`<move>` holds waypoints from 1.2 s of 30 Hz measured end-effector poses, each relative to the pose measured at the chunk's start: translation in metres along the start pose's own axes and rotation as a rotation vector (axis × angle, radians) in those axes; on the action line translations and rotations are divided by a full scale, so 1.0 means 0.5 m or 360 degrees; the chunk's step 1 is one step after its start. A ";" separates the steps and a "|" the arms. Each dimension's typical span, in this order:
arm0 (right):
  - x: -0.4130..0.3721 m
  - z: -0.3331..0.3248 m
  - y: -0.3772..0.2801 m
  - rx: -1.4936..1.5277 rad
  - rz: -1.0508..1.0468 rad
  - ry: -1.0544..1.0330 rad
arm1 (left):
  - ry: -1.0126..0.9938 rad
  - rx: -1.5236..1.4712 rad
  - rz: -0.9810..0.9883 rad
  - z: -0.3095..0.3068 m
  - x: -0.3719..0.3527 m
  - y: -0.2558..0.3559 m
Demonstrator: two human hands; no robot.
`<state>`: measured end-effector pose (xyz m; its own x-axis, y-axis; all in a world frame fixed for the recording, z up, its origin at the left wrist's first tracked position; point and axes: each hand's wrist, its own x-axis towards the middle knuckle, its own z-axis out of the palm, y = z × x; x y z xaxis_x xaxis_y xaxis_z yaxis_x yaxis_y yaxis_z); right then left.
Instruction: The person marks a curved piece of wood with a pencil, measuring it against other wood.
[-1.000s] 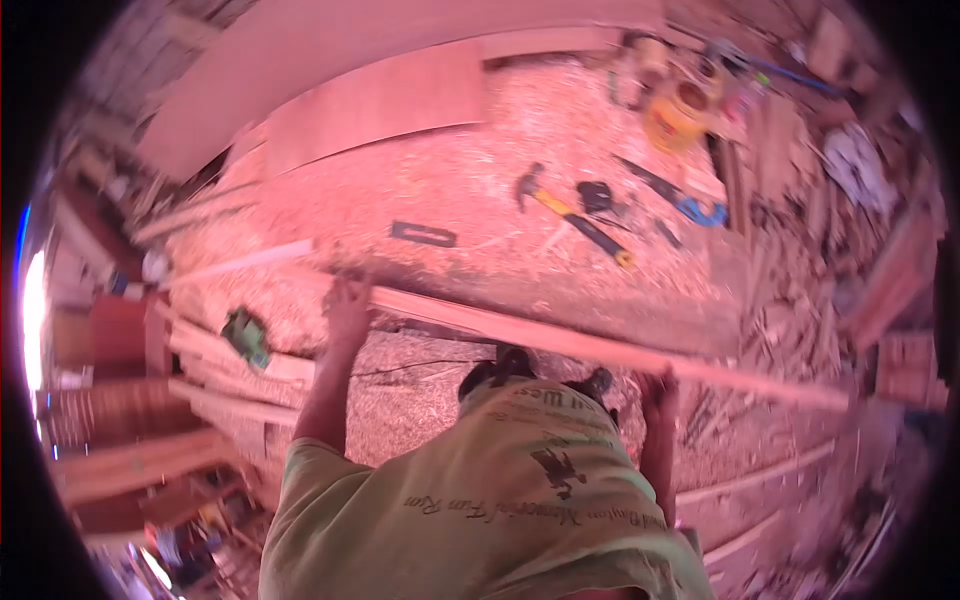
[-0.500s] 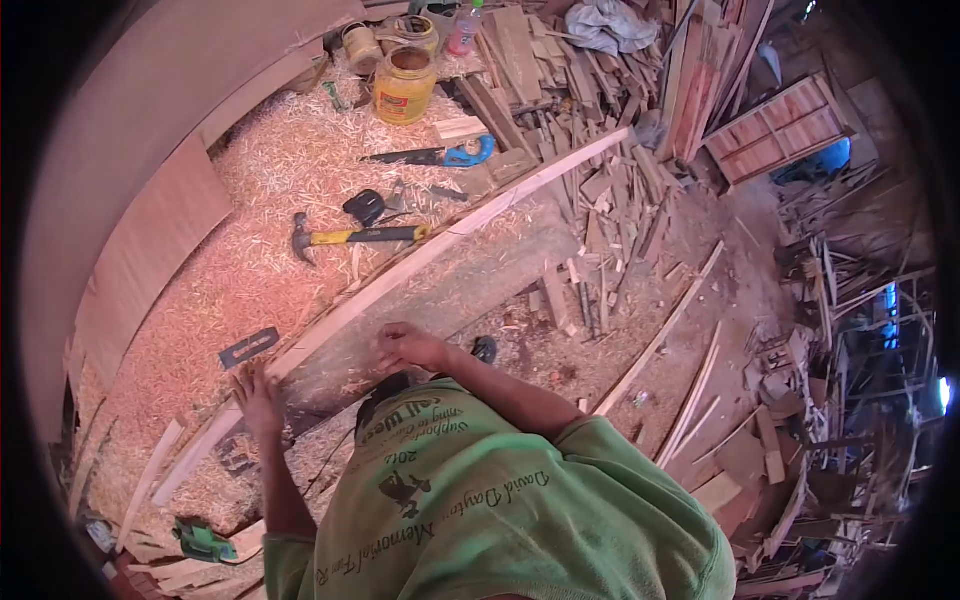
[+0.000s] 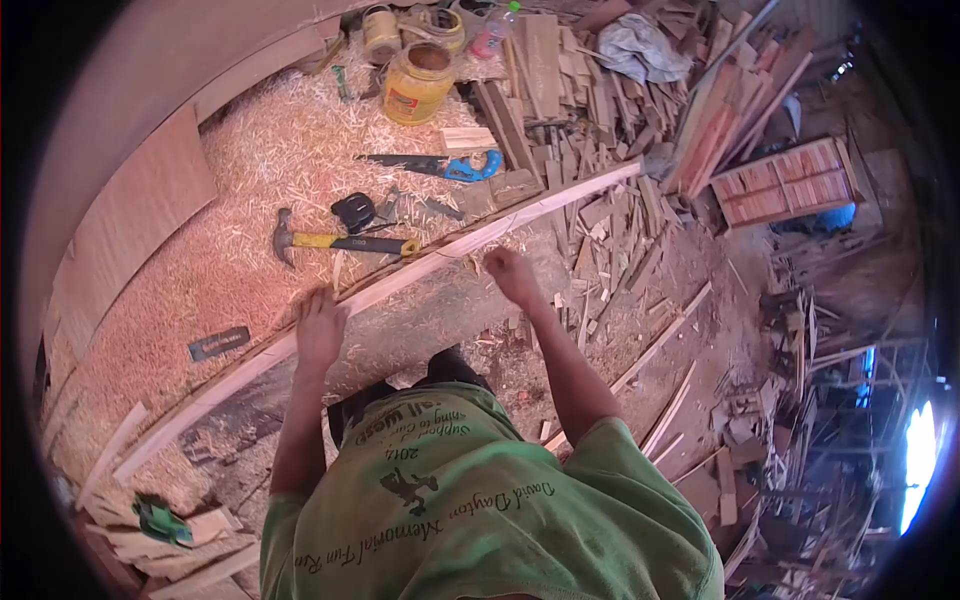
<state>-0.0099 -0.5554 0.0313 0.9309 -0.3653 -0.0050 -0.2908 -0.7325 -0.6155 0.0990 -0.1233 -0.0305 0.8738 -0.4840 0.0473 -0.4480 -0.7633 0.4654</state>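
A long pale wooden plank (image 3: 400, 285) runs diagonally across the workbench. My left hand (image 3: 320, 330) lies over its near part, the fingers hooked over the far edge. Close to the plank's near side, farther right, my right hand (image 3: 510, 274) is curled into a fist; whatever it may hold is hidden. Beyond the plank are a claw hammer (image 3: 340, 242) with a yellow and black handle, a black tape measure (image 3: 353, 211) and a handsaw (image 3: 430, 165) with a blue handle. A dark flat tool (image 3: 218, 343) rests on shavings left of my left hand.
Wood shavings (image 3: 250, 170) cover the far side. A yellow plastic jar (image 3: 418, 85) and a bottle (image 3: 492, 32) stand at the back. Offcuts (image 3: 590, 100) are heaped back right, near a slatted wooden panel (image 3: 785, 183). A green tool (image 3: 160, 520) lies at lower left.
My left hand has moved right along the plank. My right hand has moved right and forward, closer to the plank, and is now a tight fist. The view has shifted slightly.
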 end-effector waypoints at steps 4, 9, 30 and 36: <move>0.125 -0.061 0.049 -0.0368 -0.0242 -0.0097 | 0.0116 0.0273 -0.0163 0.054 0.014 0.081; 0.194 -0.086 0.136 -0.0864 -0.0648 -0.0312 | 0.0056 0.0449 -0.0106 0.014 -0.028 0.152; 0.055 0.046 0.113 -0.0477 -0.1114 -0.0212 | -0.0157 0.0501 0.0074 0.131 0.101 0.388; 0.034 0.039 0.106 -0.0459 -0.1097 -0.0099 | -0.0120 0.0618 0.0107 0.174 0.097 0.407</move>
<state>-0.0051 -0.5892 -0.0165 0.9314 0.2577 0.2571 0.3243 -0.9082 -0.2645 0.0336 -0.3393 -0.0101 0.8302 -0.5574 -0.0057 -0.5544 -0.8268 0.0944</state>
